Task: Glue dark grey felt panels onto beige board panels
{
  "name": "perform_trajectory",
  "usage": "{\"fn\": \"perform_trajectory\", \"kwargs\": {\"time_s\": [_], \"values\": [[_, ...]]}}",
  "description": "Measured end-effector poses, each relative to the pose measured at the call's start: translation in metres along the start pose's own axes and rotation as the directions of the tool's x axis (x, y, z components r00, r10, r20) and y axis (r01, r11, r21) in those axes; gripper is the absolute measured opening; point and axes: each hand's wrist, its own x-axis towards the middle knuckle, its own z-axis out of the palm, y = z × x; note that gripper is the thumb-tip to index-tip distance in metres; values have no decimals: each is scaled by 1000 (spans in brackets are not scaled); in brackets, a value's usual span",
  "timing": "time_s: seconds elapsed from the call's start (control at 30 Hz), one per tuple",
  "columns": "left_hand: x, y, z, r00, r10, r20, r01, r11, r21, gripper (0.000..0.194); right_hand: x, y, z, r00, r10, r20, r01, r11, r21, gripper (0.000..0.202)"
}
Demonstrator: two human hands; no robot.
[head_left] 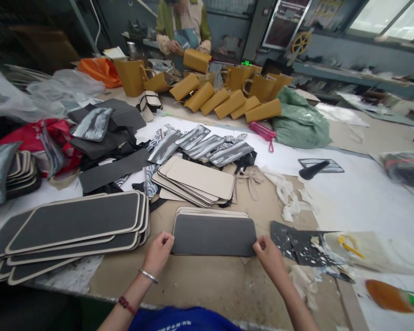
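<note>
A dark grey rectangular panel [214, 235] lies in front of me, on or just over a small stack of cream-edged panels [212, 211]. My left hand [160, 246] pinches its left edge, and my right hand [266, 250] pinches its right edge. Both hands have fingers closed, with a bracelet and a red bead band on the left wrist. Just behind sits a fanned pile of cream panels [200, 177]. To the left, larger dark panels with cream borders [76, 218] are piled in layers.
Grey streaked pieces [203, 142] and dark sheets [115, 170] lie farther back. Mustard pieces [224, 103] line the far side, where a co-worker [184, 32] holds one. A glue-stained board [300, 241] and an amber bottle [389, 294] are on the right.
</note>
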Motion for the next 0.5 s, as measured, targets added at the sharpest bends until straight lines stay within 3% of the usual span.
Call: {"fn": "perform_trajectory", "kwargs": {"time_s": [0.3,0.5], "values": [[11,-16,12,999,-45,8,44,995,94,22,16,-2,15,999,34,33,-29,990,-141,11],[11,-11,11,997,-71,15,70,993,91,17,18,-4,17,998,44,49,-29,959,-281,9]]}}
